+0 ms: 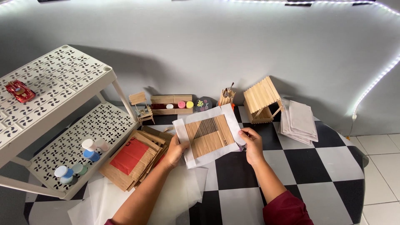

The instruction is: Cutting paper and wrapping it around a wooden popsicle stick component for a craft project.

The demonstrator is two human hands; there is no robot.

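1. Plainly gripped from both sides: left hand (175,151) and right hand (251,146) each pinching an edge of a white paper sheet (192,125), with a flat panel of wooden craft sticks (210,135) lying on it.
2. Held tilted up off the checkered desk (287,166), face toward the camera, apparently for a square look at the panel.
3. Fingers (246,134) of the right hand curled narrow over the sheet's right edge; left thumb pressed on the left edge, keeping paper and panel together so neither slides.
4. Stacked just left of the left hand: brown cardboard pieces (125,177) with a red panel (130,156) on top, close at hand.
5. Set back along the wall, out of the working space: a small stick-built house (261,100), a tiny stick chair (141,109), a cup of sticks (226,98) and a wooden tray with paint pots (171,105).
6. Piled beside the house: spare white sheets (299,121), well apart from the hands.
7. Parked on the white perforated shelf (62,83) at left: a red toy car (19,91) up top, small paint jars (83,160) below.
8. Spread under the forearms: translucent paper (183,187), seemingly shielding the desk.
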